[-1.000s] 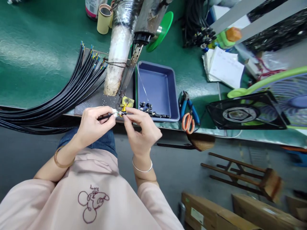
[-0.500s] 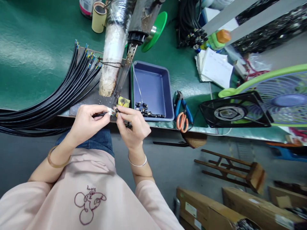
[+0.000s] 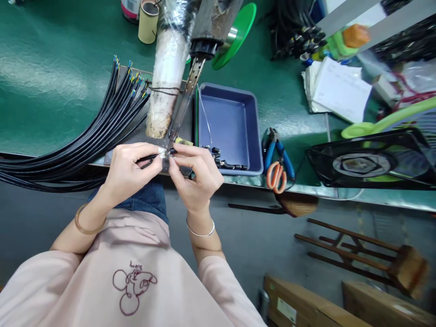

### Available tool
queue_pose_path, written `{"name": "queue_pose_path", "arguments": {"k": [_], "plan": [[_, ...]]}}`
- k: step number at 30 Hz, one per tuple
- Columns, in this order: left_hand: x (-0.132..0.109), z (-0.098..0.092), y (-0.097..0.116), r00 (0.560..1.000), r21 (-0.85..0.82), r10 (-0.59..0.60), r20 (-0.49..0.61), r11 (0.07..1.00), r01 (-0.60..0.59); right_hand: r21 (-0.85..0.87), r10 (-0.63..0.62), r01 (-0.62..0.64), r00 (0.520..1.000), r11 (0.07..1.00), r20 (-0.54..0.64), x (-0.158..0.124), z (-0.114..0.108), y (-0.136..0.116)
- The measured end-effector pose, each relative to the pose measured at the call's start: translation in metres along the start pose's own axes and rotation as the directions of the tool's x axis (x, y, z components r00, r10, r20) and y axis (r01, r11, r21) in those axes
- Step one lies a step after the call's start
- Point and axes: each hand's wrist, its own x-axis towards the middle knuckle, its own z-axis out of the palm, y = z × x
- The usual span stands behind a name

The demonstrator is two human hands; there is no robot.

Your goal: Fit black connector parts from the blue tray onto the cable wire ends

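Observation:
My left hand (image 3: 132,170) pinches a black cable (image 3: 146,158) near its end at the bench edge. My right hand (image 3: 197,175) is closed at the same spot, its fingertips round a small dark connector, mostly hidden, that meets the cable end. Just above both sets of fingertips is the tip of a soldering iron (image 3: 187,97), pointing down from its mount; whether it touches the cable end I cannot tell. A yellow sponge (image 3: 184,141) shows partly behind my right fingers. A thin solder wire (image 3: 205,106) hangs over the blue tray (image 3: 259,136).
A bundle of black cables (image 3: 91,145) with stripped coloured ends lies left. Several black connectors (image 3: 231,165) sit in the tray. Blue-handled cutters (image 3: 272,150), orange-handled scissors (image 3: 276,177), papers (image 3: 342,93) and a black fan (image 3: 361,163) are to the right. A wrapped pipe (image 3: 166,86) stands behind the iron.
The view has shifted, so the bench items appear farther right. My fingertips have come closer together beneath the iron tip, and my right hand covers more of the sponge.

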Motion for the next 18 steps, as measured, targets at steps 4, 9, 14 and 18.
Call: {"name": "queue_pose_path", "arguments": {"k": [4,9,14,18], "plan": [[0.0002,-0.0001,0.0006,0.999,0.009,0.039,-0.003,0.999,-0.039,0.000,-0.013,0.013,1.000,1.000,-0.010,0.0003,0.0008,-0.0013],[-0.0002,-0.0009,0.0012,1.000,0.008,0.030,0.003,1.000,-0.030,0.033,-0.010,0.010,1.000,0.999,0.007,0.0001,-0.0008,-0.0025],[-0.0042,-0.0031,-0.0008,0.999,0.010,-0.012,0.037,1.000,0.012,0.011,-0.033,0.032,0.996,0.999,0.082,-0.0017,-0.0045,-0.0019],[-0.0081,-0.0020,-0.0009,0.999,0.017,0.010,0.049,1.000,-0.010,0.026,-0.030,0.028,0.995,0.999,0.092,-0.0050,-0.0069,-0.0023]]}}
